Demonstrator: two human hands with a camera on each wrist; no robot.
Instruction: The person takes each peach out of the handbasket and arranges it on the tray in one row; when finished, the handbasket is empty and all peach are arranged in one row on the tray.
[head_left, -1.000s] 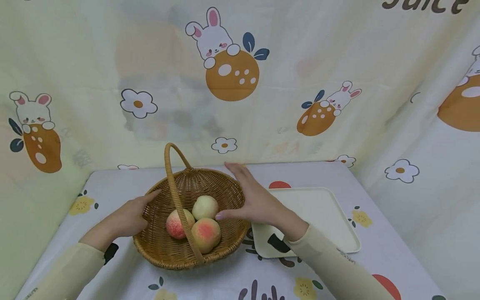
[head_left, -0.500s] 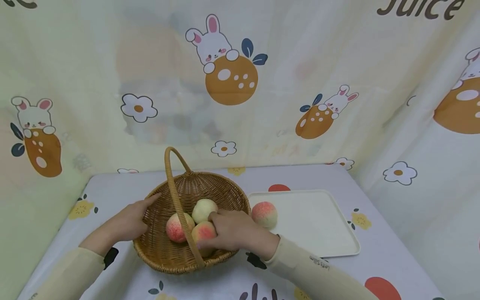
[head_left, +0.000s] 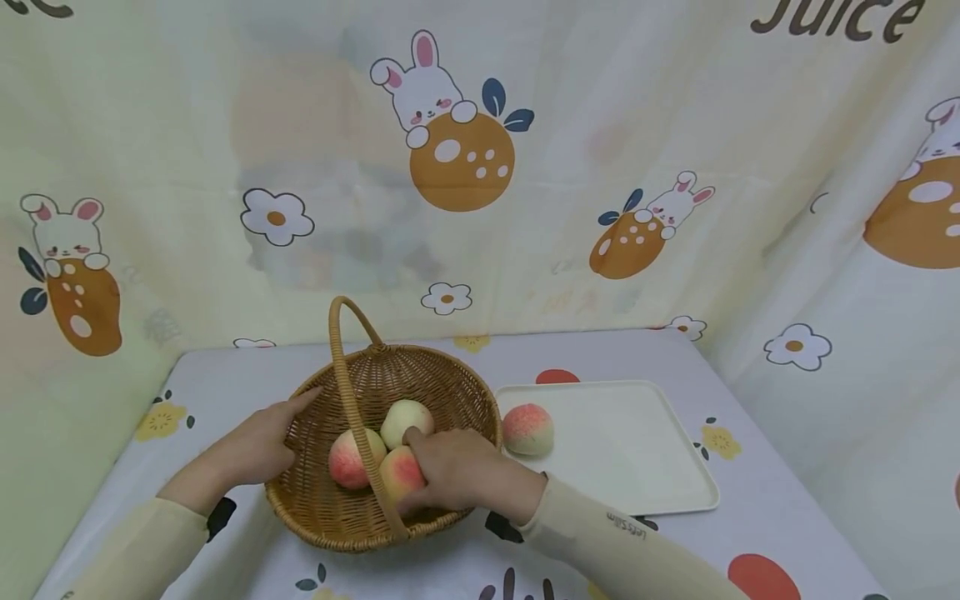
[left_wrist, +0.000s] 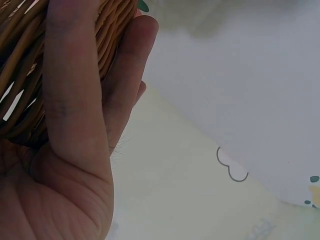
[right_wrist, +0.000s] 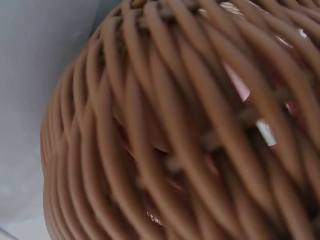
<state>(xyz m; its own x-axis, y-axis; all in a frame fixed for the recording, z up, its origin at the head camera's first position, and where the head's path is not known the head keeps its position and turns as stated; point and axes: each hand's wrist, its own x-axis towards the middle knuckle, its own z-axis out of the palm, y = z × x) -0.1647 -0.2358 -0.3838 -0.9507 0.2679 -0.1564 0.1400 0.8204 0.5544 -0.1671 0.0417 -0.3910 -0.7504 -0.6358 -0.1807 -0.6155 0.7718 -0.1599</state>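
A wicker basket (head_left: 315, 518) with an arched handle (head_left: 347, 383) stands tilted towards me, three peaches inside. My left hand (head_left: 255, 446) holds its left rim; in the left wrist view the fingers (left_wrist: 75, 85) lie along the woven wall. Reaching in over the right rim, my right hand (head_left: 461, 468) grips the front peach (head_left: 400, 472), with the thumb on its near side. Beside that one are a red-speckled peach (head_left: 351, 462) and a pale peach (head_left: 407, 422). Woven wall (right_wrist: 165, 115) fills the right wrist view and hides the right hand there.
To the right of the basket lies a white rectangular tray (head_left: 630, 450) with one peach (head_left: 528, 430) at its left side. A patterned cloth (head_left: 225, 367) covers the table, and a printed curtain (head_left: 540, 250) hangs behind it.
My right hand has moved from above the basket's right rim down into it and taken hold of the front peach. The peach on the tray has come into view. The left hand stays put.
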